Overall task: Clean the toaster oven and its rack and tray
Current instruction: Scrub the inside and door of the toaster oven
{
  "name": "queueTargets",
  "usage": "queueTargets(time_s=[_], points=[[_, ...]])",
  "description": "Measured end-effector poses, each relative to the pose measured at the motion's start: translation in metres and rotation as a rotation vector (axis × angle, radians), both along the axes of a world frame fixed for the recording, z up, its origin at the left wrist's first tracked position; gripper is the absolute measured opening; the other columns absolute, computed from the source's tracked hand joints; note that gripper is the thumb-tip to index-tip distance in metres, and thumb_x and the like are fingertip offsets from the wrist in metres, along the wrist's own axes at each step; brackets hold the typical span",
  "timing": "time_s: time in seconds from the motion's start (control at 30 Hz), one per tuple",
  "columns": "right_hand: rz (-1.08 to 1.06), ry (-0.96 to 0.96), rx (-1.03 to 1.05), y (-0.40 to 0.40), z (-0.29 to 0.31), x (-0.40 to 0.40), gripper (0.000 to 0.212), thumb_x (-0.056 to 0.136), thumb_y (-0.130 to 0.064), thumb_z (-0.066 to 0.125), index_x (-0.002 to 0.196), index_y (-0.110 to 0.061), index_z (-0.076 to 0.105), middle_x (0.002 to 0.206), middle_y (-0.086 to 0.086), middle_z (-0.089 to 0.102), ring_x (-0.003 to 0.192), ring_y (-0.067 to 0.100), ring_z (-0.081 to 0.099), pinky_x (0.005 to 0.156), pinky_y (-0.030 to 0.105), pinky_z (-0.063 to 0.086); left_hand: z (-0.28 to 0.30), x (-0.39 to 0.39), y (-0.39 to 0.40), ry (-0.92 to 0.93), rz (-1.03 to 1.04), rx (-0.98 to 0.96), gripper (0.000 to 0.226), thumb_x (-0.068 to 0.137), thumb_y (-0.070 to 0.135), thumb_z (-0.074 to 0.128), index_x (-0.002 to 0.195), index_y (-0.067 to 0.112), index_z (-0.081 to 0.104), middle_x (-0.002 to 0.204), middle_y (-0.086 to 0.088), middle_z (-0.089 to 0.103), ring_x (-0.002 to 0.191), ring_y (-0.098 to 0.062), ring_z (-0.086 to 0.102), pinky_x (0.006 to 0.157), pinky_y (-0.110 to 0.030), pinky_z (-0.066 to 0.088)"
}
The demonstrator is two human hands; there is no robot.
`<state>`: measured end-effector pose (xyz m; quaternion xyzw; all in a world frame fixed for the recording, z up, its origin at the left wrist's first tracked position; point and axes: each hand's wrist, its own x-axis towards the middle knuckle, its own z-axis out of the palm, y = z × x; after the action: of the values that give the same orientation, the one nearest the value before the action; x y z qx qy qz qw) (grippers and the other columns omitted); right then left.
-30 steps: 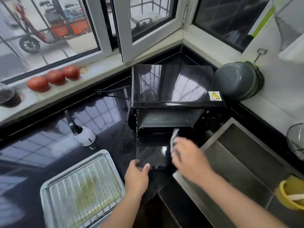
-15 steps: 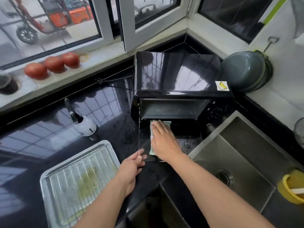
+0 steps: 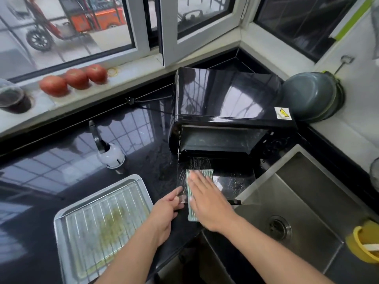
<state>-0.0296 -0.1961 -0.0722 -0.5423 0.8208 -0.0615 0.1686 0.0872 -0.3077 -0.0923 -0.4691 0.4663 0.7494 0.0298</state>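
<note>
You see a glossy black toaster oven (image 3: 227, 97) with a yellow warning sticker (image 3: 283, 113), a green-and-white striped sponge (image 3: 191, 201), a silver tray (image 3: 61, 218) smeared greenish, three red tomatoes (image 3: 77, 78), a yellow bowl (image 3: 363, 245) and a black tabletop (image 3: 61, 160).

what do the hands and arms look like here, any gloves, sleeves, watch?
Both hands are bare: left hand, right hand, no gloves. Both forearms are uncovered as far as the frame shows, with no sleeve edge in view. No watch, ring, bracelet or markings visible on either wrist or on the fingers.
</note>
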Motion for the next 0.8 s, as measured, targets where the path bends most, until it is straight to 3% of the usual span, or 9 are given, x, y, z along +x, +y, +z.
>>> queueTargets(time_s=[0.17,0.33,0.53,0.63,0.7,0.8], points=[[0.011,0.022,-0.002,-0.052,-0.014,-0.039,0.059,0.105,-0.027,0.024,0.159,-0.009,0.007,0.167,0.005,-0.001,0.153,0.019,-0.006,0.124,0.033,-0.005,-0.004,-0.001,0.002,-0.021,0.003,-0.027,0.042,0.111,0.011,0.036,0.141,0.03,0.059,0.12,0.006,0.067,0.102,-0.011,0.057,0.092,-0.031,0.036],[0.024,0.008,-0.044,-0.032,-0.015,-0.011,0.059,0.105,-0.023,0.027,0.158,-0.007,0.008,0.167,0.007,0.001,0.154,0.02,-0.004,0.124,0.034,-0.005,-0.001,-0.001,0.002,-0.008,0.008,-0.019,0.043,0.111,0.009,0.034,0.133,0.034,0.062,0.104,0.012,0.077,0.094,-0.004,0.066,0.074,-0.023,0.042],[-0.015,0.035,-0.024,-0.053,-0.016,-0.036,0.06,0.103,-0.019,0.031,0.159,-0.009,0.01,0.167,0.005,0.005,0.154,0.018,-0.002,0.122,0.029,-0.007,-0.003,-0.002,0.005,-0.029,0.034,-0.041,0.042,0.111,0.011,0.038,0.14,0.029,0.062,0.12,0.007,0.071,0.098,-0.011,0.058,0.079,-0.028,0.037],[-0.152,0.142,-0.008,0.007,-0.016,-0.067,0.06,0.103,-0.017,0.033,0.158,-0.006,0.01,0.166,0.011,0.01,0.153,0.028,0.009,0.124,0.037,0.001,-0.001,-0.004,0.004,-0.038,0.04,-0.037,0.041,0.11,0.011,0.038,0.134,0.034,0.062,0.118,0.008,0.073,0.097,-0.009,0.058,0.081,-0.027,0.036],[-0.344,0.161,0.042,0.052,-0.012,-0.098,0.059,0.105,-0.021,0.031,0.158,-0.004,0.01,0.166,0.012,0.006,0.153,0.029,0.007,0.125,0.038,0.004,0.0,-0.004,0.004,-0.036,0.033,-0.034,0.041,0.11,0.011,0.038,0.133,0.036,0.061,0.118,0.008,0.073,0.099,-0.009,0.058,0.086,-0.029,0.035],[-0.494,0.183,0.1,0.046,-0.007,-0.101,0.063,0.102,-0.024,0.036,0.156,0.0,0.014,0.165,0.015,0.007,0.153,0.03,0.007,0.125,0.04,0.003,0.0,-0.003,0.006,-0.025,0.041,-0.05,0.041,0.111,0.012,0.037,0.131,0.037,0.062,0.12,0.007,0.073,0.101,-0.009,0.059,0.097,-0.032,0.034]])
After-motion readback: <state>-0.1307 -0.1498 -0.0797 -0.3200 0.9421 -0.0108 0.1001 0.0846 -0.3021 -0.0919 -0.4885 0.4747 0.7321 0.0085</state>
